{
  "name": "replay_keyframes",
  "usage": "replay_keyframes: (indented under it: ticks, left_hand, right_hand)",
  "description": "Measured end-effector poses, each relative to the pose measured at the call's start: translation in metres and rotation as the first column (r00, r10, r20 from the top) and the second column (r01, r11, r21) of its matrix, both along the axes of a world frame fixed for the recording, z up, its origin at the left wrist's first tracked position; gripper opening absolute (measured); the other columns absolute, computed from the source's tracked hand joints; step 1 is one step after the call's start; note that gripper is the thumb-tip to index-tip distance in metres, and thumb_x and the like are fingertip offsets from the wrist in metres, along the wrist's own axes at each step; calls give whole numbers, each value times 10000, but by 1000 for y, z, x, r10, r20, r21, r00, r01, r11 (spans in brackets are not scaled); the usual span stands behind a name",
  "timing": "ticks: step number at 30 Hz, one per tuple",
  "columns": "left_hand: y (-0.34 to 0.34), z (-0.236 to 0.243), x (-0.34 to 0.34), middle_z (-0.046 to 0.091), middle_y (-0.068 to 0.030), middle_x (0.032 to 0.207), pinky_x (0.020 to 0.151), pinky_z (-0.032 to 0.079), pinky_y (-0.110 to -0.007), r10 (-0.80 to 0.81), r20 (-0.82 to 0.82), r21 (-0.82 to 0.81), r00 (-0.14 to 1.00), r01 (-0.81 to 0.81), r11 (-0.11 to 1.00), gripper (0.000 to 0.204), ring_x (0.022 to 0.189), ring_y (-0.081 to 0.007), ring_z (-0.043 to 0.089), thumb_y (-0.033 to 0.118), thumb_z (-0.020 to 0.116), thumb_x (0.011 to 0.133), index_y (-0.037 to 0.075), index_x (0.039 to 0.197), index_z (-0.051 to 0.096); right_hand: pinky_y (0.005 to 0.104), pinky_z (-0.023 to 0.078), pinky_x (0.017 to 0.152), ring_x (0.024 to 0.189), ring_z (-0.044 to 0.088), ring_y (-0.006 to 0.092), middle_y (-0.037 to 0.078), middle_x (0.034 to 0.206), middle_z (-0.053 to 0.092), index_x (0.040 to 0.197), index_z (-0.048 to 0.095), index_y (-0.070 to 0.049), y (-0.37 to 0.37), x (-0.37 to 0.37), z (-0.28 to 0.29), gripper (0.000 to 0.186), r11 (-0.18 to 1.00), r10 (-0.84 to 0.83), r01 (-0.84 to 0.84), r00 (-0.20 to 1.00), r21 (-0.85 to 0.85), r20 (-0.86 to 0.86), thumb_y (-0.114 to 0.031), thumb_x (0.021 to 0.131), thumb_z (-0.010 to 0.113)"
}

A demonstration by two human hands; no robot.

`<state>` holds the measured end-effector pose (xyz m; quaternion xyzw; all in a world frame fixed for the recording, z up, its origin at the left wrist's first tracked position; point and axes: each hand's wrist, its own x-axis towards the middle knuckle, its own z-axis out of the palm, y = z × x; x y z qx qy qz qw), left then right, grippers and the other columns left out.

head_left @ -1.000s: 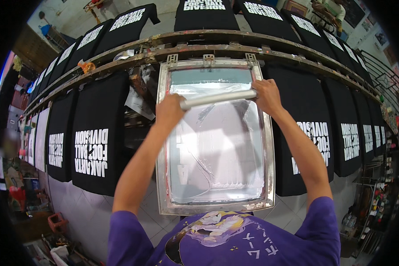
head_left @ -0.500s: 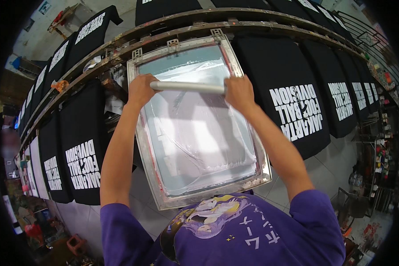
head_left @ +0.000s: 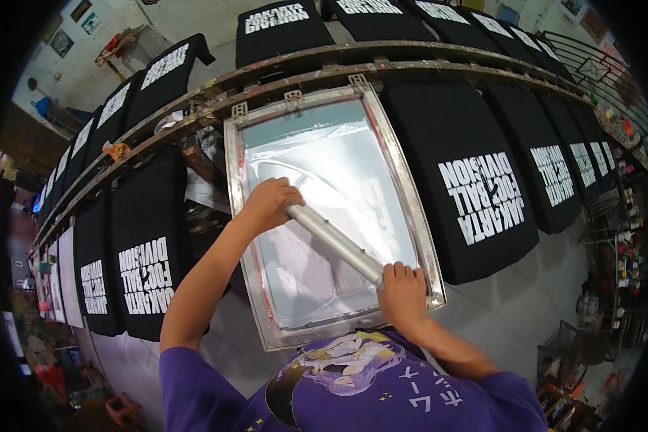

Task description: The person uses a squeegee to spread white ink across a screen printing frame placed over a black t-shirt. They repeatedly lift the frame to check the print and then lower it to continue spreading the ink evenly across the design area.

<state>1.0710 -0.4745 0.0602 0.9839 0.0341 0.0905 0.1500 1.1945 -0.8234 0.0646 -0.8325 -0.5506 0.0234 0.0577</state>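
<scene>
Both my hands grip a long silvery squeegee, which lies slantwise over the mesh of a screen-printing frame. My left hand is wrapped round its upper left end, near the middle of the mesh. At the lower right end, close to the frame's near right corner, my right hand is closed on it. White ink is smeared over the pale mesh, and large letter shapes show faintly through it. The squeegee's lower edge is hidden from me.
Black shirts with white print lie in a row on both sides of the frame. A long rail runs behind, with more printed shirts beyond it. Metal hinge clamps join the frame to the rail. Shelves with bottles stand far right.
The squeegee has come toward me from the far part of the mesh and turned from nearly level to slanted, right end nearer. Both hands stay on it. My view has tilted up slightly.
</scene>
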Motion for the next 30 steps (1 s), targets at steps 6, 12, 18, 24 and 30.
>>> replay_keyframes:
  ticks: [6, 12, 18, 24, 30]
  left_hand:
    - [20, 21, -34, 726, -37, 826, 726, 567, -399, 410, 111, 137, 905, -423, 896, 232, 814, -276, 682, 255, 858, 716, 131, 891, 767]
    - [69, -16, 6, 738, -73, 907, 774, 572, -410, 650, 184, 118, 737, -673, 730, 312, 890, -293, 696, 317, 869, 737, 113, 949, 765]
    - [89, -33, 4, 740, -108, 949, 788, 579, -419, 686, 177, 98, 705, -707, 701, 346, 903, -325, 713, 363, 880, 724, 125, 954, 776]
    - [16, -36, -51, 744, -101, 969, 812, 570, -442, 649, -17, 73, 761, -647, 759, 390, 922, -311, 714, 413, 865, 702, 147, 977, 791]
    - [-235, -53, -159, 761, 10, 1042, 739, 546, -375, 581, 94, -53, 809, -578, 814, 529, 864, -223, 695, 132, 840, 524, 175, 1045, 763]
  right_hand:
    - [435, 448, 803, 803, 673, 291, 102, 798, 699, 883, 659, -95, 127, 125, -1, 104, 954, 185, -213, 972, 213, 144, -175, 836, 706]
    - [433, 448, 862, 913, 687, 299, 97, 856, 723, 920, 699, -105, 264, 203, -21, 164, 900, 280, -332, 937, 283, 209, -47, 767, 714]
    - [427, 446, 856, 903, 679, 283, 99, 882, 720, 863, 728, -92, 277, 202, -37, 159, 877, 279, -341, 935, 339, 218, -35, 785, 601]
    - [475, 453, 925, 919, 672, 328, 116, 879, 709, 882, 727, -73, 184, 159, -20, 201, 954, 274, -277, 961, 110, 48, -43, 685, 751]
    - [450, 449, 868, 956, 646, 235, 49, 1055, 716, 988, 715, -120, -61, 68, -37, 246, 948, 291, -287, 957, 136, -9, -37, 767, 647]
